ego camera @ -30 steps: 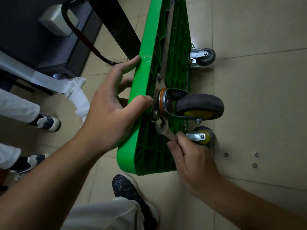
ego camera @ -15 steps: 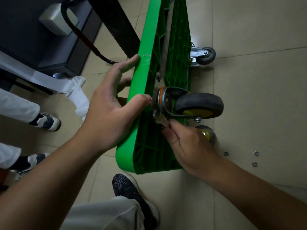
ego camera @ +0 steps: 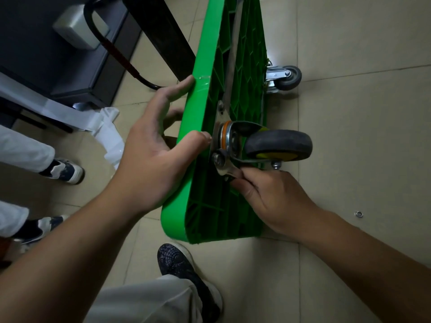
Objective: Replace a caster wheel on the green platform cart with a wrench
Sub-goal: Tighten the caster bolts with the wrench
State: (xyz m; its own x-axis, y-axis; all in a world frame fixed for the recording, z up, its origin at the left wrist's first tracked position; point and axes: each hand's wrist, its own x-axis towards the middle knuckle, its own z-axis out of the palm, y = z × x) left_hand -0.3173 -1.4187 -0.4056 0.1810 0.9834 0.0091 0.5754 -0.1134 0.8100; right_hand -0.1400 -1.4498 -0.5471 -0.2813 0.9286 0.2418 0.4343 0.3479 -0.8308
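Note:
The green platform cart (ego camera: 203,108) stands on its edge on the tiled floor, ribbed underside facing right. A black caster wheel (ego camera: 278,143) with a yellow hub juts from its metal mounting plate near the cart's near end. My left hand (ego camera: 154,155) grips the cart's upper edge, thumb pressed beside the plate. My right hand (ego camera: 270,197) holds a silver wrench (ego camera: 225,167) close to its head, and the jaw sits on a bolt (ego camera: 217,157) at the plate's lower corner. Most of the wrench handle is hidden in my fingers.
A second caster (ego camera: 285,78) sticks out farther along the cart. A loose washer (ego camera: 359,214) lies on the floor at right. My black shoe (ego camera: 184,266) is below the cart. Another person's shoes (ego camera: 63,171) and dark furniture (ego camera: 77,54) stand left.
My right hand slid up the wrench from the handle's end to just under its head and swung the handle up and rightwards. The left hand and the cart stayed put.

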